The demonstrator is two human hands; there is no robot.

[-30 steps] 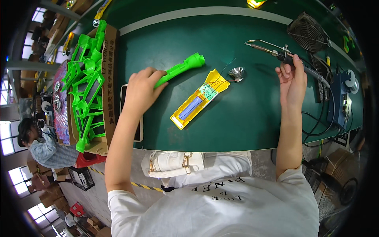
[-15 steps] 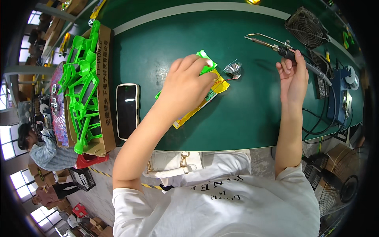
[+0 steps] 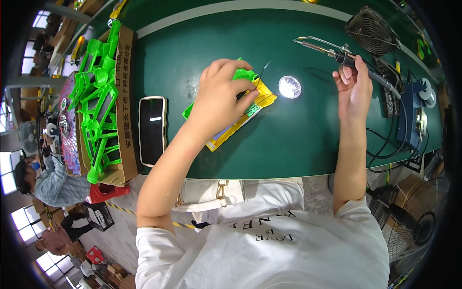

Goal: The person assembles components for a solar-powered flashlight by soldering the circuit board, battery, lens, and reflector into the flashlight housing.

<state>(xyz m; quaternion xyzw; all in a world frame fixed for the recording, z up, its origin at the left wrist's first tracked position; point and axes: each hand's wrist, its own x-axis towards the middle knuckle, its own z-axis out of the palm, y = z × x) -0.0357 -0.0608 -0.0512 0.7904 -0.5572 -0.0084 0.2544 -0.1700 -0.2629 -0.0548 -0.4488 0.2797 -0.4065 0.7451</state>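
My right hand [image 3: 353, 91] holds a soldering iron [image 3: 344, 59] up over the right side of the table, its tip pointing left. My left hand [image 3: 226, 91] is over a yellow and green plastic casing [image 3: 221, 142], with thumb and index finger closed together near thin wires. What they pinch is hidden. A strip of green circuit board [image 3: 251, 110] shows inside the casing. Thin wires run right from it to a round lamp reflector [image 3: 289, 87], which glows bright white on the table.
Left of the casing lies a phone [image 3: 153, 130]. A cardboard box [image 3: 126, 106] full of green plastic frames [image 3: 102, 77] stands at the table's left. On the right are a black fan [image 3: 373, 31], a blue soldering station [image 3: 410, 120] and a solder spool [image 3: 426, 94].
The lamp reflector was unlit and now shines, its face turned upward. My left hand's thumb and index finger have shifted, showing more of the casing. The soldering iron stays raised in my right hand.
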